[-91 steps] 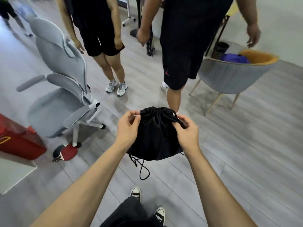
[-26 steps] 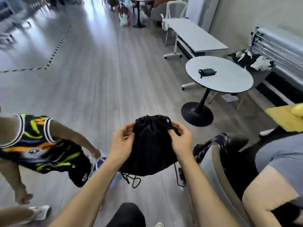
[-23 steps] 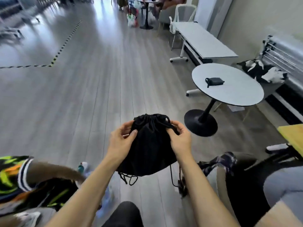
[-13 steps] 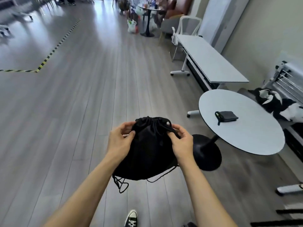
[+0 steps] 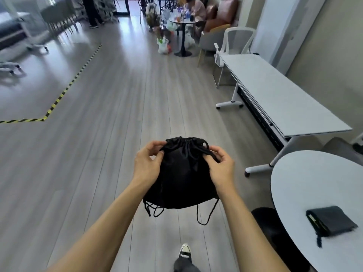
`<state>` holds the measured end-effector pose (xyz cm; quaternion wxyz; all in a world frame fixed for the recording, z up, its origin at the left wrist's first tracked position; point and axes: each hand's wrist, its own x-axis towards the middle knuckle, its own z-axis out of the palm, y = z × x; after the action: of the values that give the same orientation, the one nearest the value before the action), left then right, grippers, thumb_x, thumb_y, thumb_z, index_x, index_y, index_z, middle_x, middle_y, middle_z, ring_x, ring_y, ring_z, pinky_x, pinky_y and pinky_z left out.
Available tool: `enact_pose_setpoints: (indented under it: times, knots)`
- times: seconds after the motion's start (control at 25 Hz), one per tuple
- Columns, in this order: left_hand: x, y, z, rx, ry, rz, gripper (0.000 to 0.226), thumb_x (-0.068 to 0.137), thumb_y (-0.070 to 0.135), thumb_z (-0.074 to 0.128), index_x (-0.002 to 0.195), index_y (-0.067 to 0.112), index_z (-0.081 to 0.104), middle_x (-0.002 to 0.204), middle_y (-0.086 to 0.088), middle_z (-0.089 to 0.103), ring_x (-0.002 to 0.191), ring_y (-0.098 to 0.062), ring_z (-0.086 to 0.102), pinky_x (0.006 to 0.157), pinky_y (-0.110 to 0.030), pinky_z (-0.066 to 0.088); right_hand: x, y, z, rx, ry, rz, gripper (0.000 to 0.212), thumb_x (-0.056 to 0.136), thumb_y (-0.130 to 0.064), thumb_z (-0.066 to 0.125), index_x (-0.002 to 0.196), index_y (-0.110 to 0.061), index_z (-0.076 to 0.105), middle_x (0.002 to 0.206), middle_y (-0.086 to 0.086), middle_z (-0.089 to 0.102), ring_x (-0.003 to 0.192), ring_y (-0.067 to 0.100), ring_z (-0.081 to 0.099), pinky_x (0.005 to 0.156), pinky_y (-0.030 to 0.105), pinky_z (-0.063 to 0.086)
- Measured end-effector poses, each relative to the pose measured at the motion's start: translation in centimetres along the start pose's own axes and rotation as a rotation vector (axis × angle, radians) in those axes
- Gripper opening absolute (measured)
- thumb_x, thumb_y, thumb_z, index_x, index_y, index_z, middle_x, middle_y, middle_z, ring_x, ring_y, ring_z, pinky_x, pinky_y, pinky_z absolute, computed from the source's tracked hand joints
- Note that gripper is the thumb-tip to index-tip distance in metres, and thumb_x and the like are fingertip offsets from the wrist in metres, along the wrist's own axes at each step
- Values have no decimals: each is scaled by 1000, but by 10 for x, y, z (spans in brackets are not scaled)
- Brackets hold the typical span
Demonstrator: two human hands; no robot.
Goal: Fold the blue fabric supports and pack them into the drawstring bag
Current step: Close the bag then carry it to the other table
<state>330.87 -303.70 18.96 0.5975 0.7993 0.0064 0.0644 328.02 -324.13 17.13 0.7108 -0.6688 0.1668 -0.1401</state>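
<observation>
1. Bag [image 5: 182, 173]: black drawstring bag, held up in the air in front of the person, over the wood floor [image 5: 110, 118]. Mouth at top is cinched tight, gathered in folds.
2. Left hand [image 5: 147, 163]: grasping the bag's upper left edge; thumb on the near face, fingers curled round by the mouth.
3. Right hand [image 5: 220, 165]: pinching the bag's upper right side, just below the gathered mouth, w/ a cord running under the fingertips.
4. Cords [image 5: 204, 214]: black loops hang loose below the bag's bottom, one bunch at left corner, one long loop at right.
5. Blue supports: none visible; can't tell what's inside the bag.
6. Round table [image 5: 306, 185]: white, at right, near the right forearm. A dark folded pouch [image 5: 332, 220] lies on it, apart from the bag.
7. Long table [image 5: 275, 91]: white, on casters, along the right wall, beyond the round one.
8. Shoe [image 5: 184, 251]: black-and-white toe on the floor, bottom centre, below the bag.
9. Tape [image 5: 64, 91]: yellow-black stripe on the floor, far left.
</observation>
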Motion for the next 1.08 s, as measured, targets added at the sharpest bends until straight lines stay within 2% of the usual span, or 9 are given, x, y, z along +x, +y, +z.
enact_pose_setpoints:
  times: [0.12,0.2,0.4,0.52,0.6,0.76,0.84,0.92,1.08]
  knots:
    - [103,-3,32,-53,0,-43,33,94,6,61,99,36,71,94,11,72,93,-6,69,67,-29,59,110,-4,29,2,-26,16,16,88,-9,74,93,-24,74,89,-4,79,85,10,73,77,22,53]
    - [176,-2,52,-83,7,-57,33,95,4,60,99,35,71,98,3,72,91,-11,70,62,-27,59,186,-11,49,-3,-39,17,15,88,-9,74,95,-22,74,91,-2,79,85,10,73,77,22,54]
    - [357,-1,115,-103,-25,-30,32,95,4,59,101,32,71,99,3,72,88,-6,70,68,-29,60,361,-27,84,-24,-22,-37,17,89,-7,72,98,-20,74,91,-4,78,84,6,72,74,15,52]
    - [470,-6,155,-85,-72,5,31,95,6,60,102,34,71,98,7,74,96,-5,68,81,-24,55,467,-27,106,-44,34,-29,19,88,-6,73,101,-20,74,94,-3,78,88,8,73,79,20,54]
    - [548,-8,185,-98,-124,-6,31,95,7,60,102,36,72,98,9,74,95,-3,68,83,-21,55,541,-30,120,-35,82,-30,20,88,-5,73,99,-21,74,93,-4,79,89,9,73,81,22,55]
    - [687,9,236,-201,-253,-31,31,98,5,57,112,28,73,102,9,77,95,-11,72,91,-30,57,666,-52,142,-57,113,-67,20,88,-7,74,100,-23,75,95,-5,79,94,11,74,84,21,56]
    - [758,25,264,-216,-363,-32,35,98,2,55,122,22,71,108,9,76,98,-8,72,89,-20,56,734,-66,150,-50,146,-88,20,89,-7,74,100,-23,74,94,-6,79,92,8,73,80,17,54]
    - [827,34,294,-190,-435,-10,41,95,1,59,126,26,69,109,9,76,98,-9,72,83,-14,54,803,-73,156,-22,195,-87,20,89,-7,73,99,-24,74,91,-8,78,88,5,73,75,14,52]
    - [948,41,367,-208,-466,12,42,93,-2,62,116,32,70,99,19,76,92,0,71,80,-12,54,941,-68,164,43,258,-85,19,89,-5,71,100,-20,74,92,-6,78,88,8,73,75,15,53]
